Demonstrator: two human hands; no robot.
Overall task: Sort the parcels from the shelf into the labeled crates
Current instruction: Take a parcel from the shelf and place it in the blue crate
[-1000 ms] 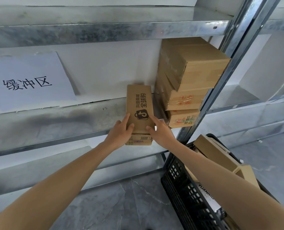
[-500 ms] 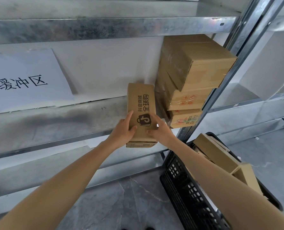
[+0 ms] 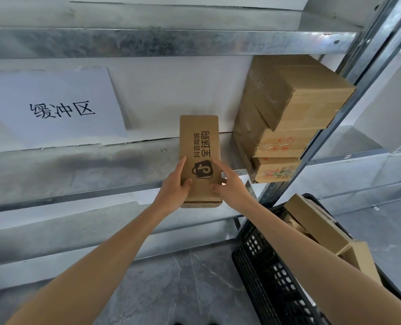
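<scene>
Steel shelf (image 3: 77,170) above grey, seemingly stone floor (image 3: 183,289) — left hand (image 3: 173,191) and right hand (image 3: 232,188) clasp a printed parcel (image 3: 199,141).

We grip a printed parcel (image 3: 199,158) at the metal shelf (image 3: 77,170) edge, left hand (image 3: 175,187) and right hand (image 3: 232,187) on its sides; stacked boxes (image 3: 286,118) beside, black crate (image 3: 277,277) below.
</scene>
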